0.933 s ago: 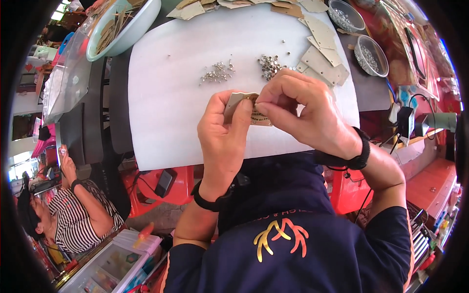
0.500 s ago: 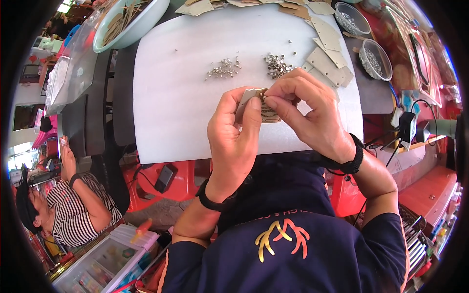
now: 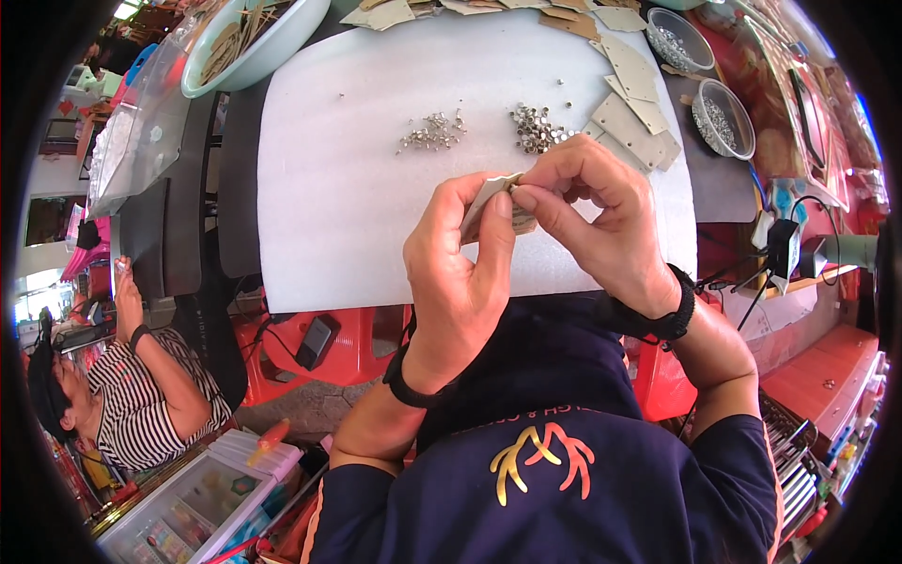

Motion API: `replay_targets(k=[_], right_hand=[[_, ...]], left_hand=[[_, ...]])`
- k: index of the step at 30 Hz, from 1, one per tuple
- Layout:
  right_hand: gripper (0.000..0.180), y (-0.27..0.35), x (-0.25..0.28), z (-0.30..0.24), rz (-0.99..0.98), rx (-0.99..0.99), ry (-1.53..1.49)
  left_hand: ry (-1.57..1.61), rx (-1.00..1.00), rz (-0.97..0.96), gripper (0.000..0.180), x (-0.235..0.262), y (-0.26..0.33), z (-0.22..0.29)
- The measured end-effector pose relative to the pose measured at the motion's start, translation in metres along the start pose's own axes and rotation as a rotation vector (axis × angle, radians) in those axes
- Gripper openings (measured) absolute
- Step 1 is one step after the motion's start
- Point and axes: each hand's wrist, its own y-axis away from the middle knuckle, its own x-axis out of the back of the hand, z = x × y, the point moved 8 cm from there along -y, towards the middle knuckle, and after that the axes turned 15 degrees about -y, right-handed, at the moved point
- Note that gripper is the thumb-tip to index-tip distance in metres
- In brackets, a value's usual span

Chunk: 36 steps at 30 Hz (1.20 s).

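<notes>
My left hand point(image 3: 458, 268) grips a small folded beige-grey piece point(image 3: 476, 209) between thumb and fingers, above the near part of the white foam sheet point(image 3: 338, 207). It looks like leather or card, with print on its inner face. At its upper right edge, my right hand point(image 3: 606, 211) pinches with thumb and forefinger; a tiny metal part seems to sit there, mostly hidden by the fingertips. Beyond my hands lie two piles of small metal parts: thin silvery rivet pieces point(image 3: 432, 133) on the left and rounder rivet caps point(image 3: 536, 130) on the right.
Flat beige pieces with holes point(image 3: 628, 122) lie along the sheet's right and far edges. Two clear tubs of small metal parts point(image 3: 722, 120) stand at the right. A pale basin point(image 3: 282, 47) holds brown strips. Another person point(image 3: 155, 395) sits at the left.
My left hand has shifted slightly right and turned, tilting the folded piece so less of its printed face shows. My right hand keeps its pinch at the edge.
</notes>
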Motion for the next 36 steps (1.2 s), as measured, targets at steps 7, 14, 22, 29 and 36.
replay_targets(k=[7,14,22,29,36], right_hand=[[0.012,-0.001,0.002,-0.006,-0.014,0.047,0.053],[0.015,-0.001,0.001,-0.012,-0.039,0.171,0.128],[0.017,-0.001,0.003,-0.008,-0.071,0.113,0.125],[0.022,-0.004,0.007,-0.018,-0.013,0.278,0.230],[0.025,-0.003,0.005,-0.023,-0.089,0.321,0.289]], left_hand=[[-0.165,-0.141,0.031,0.010,0.002,-0.002,0.014],[-0.200,-0.181,0.044,0.010,0.002,-0.001,0.016],[-0.096,-0.033,-0.044,0.015,-0.003,0.002,0.006],[-0.219,-0.197,0.008,0.012,-0.004,-0.001,0.011],[-0.348,-0.310,0.005,0.015,-0.006,-0.003,0.016]])
